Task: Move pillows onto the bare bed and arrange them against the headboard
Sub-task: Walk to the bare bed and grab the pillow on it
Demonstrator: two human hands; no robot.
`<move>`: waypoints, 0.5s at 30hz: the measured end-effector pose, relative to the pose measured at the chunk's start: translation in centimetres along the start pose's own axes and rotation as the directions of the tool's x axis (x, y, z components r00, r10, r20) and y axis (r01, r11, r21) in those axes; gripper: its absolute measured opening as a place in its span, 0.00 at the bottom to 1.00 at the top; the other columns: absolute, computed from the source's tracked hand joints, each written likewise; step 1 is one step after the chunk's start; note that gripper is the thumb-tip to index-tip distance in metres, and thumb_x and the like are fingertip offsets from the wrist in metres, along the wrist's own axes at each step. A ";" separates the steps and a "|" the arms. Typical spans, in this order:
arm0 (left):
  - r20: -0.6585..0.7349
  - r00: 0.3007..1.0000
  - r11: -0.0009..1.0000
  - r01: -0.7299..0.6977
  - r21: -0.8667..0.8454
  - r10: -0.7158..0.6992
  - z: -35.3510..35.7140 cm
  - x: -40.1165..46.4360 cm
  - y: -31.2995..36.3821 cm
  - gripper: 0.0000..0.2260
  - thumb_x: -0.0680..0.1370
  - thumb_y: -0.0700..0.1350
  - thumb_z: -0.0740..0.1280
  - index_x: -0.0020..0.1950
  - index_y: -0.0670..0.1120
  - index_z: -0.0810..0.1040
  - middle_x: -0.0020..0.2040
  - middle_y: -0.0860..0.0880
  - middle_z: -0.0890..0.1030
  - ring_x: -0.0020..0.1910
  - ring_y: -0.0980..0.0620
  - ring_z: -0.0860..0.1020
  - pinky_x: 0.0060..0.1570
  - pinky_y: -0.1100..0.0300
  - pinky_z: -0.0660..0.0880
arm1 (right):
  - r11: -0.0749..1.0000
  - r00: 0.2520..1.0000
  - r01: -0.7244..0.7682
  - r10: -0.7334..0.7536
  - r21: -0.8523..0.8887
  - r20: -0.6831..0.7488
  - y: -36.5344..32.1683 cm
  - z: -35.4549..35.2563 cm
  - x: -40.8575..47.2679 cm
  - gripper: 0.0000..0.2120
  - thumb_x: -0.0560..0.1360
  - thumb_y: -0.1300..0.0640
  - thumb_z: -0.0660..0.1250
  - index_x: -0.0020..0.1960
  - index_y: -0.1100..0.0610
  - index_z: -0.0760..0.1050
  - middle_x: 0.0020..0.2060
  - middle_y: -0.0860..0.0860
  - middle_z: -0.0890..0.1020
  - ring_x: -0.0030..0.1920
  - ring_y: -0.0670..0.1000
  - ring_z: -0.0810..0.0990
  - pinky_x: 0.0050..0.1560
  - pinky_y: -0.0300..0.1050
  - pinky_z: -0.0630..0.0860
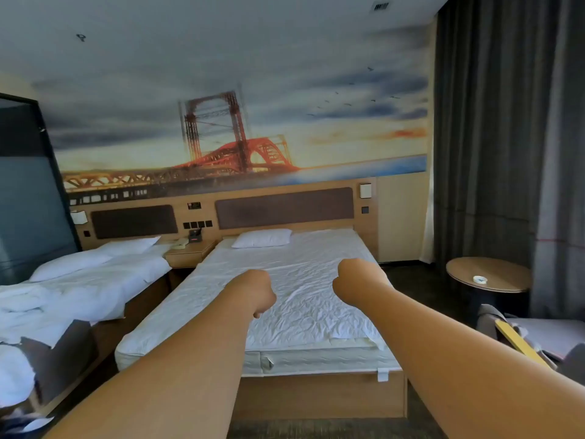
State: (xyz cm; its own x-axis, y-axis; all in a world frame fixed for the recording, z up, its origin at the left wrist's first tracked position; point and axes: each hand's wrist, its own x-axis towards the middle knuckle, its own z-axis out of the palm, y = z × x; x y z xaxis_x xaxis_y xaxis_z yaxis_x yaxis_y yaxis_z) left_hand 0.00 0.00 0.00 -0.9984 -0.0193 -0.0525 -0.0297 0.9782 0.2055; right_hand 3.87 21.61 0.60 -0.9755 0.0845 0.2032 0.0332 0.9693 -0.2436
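I see one white pillow (262, 238) lying flat at the left of the bare bed (294, 299) (wrinkled white mattress cover), against the padded brown headboard (284, 208).

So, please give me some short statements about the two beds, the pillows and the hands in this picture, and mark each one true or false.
1. One white rectangular pillow lies at the dark brown padded headboard of the bare white mattress. True.
2. The left hand holds a pillow. False: its fingers are curled on nothing.
3. The right hand is a closed fist, empty. True.
4. The white rumpled bed on the left has no pillows. False: two white pillows lie on it.
5. The round wooden side table stands between the beds. False: it stands by the grey curtain.
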 end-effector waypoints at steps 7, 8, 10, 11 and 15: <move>0.043 0.999 0.994 0.001 0.111 -0.006 1.4 0.3 1.2 0.09 0.78 0.45 0.63 0.39 0.44 0.76 0.40 0.46 0.81 0.35 0.47 0.77 0.39 0.57 0.75 | 1.000 0.999 0.008 -0.007 -0.025 0.043 1.3 1.2 0.5 0.10 0.75 0.64 0.59 0.36 0.55 0.66 0.31 0.49 0.70 0.29 0.50 0.67 0.28 0.41 0.62; 0.059 0.998 0.993 0.009 0.122 -0.016 1.4 0.2 1.4 0.10 0.78 0.46 0.63 0.39 0.44 0.76 0.41 0.46 0.82 0.35 0.47 0.78 0.40 0.57 0.76 | 0.999 0.999 0.017 -0.016 -0.037 0.046 1.6 1.3 0.5 0.10 0.75 0.64 0.59 0.36 0.55 0.65 0.31 0.49 0.70 0.29 0.50 0.66 0.28 0.41 0.62; 0.056 0.998 0.990 0.010 0.139 -0.018 1.4 0.3 1.2 0.10 0.79 0.48 0.63 0.40 0.45 0.75 0.41 0.46 0.82 0.36 0.48 0.78 0.41 0.57 0.77 | 0.999 0.999 0.020 -0.018 -0.043 0.051 1.9 1.8 0.7 0.10 0.75 0.63 0.60 0.36 0.55 0.65 0.31 0.50 0.70 0.29 0.50 0.67 0.28 0.42 0.63; 0.051 0.999 0.990 0.008 0.144 -0.015 1.5 0.2 0.8 0.11 0.79 0.48 0.62 0.39 0.45 0.74 0.41 0.47 0.82 0.36 0.48 0.78 0.40 0.58 0.76 | 0.998 0.998 0.028 -0.025 -0.053 0.060 1.9 2.0 0.8 0.10 0.75 0.63 0.60 0.36 0.55 0.66 0.32 0.50 0.71 0.30 0.50 0.68 0.29 0.42 0.63; 0.071 0.994 0.987 0.070 0.145 -0.081 2.0 -0.8 -2.8 0.12 0.79 0.48 0.61 0.39 0.45 0.75 0.40 0.47 0.82 0.37 0.48 0.80 0.41 0.58 0.76 | 0.996 0.993 0.061 -0.055 -0.058 0.109 0.3 3.8 1.6 0.11 0.76 0.62 0.59 0.36 0.54 0.66 0.34 0.49 0.72 0.36 0.52 0.74 0.35 0.43 0.71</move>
State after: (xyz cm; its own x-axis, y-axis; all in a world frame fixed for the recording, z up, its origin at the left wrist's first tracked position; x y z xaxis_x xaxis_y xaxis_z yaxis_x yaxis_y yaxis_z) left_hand 0.95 -2.34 -2.54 -0.9868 -0.0839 -0.1382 -0.0926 0.9941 0.0573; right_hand 1.53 21.16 -2.74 -0.9937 0.0057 0.1116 -0.0140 0.9845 -0.1749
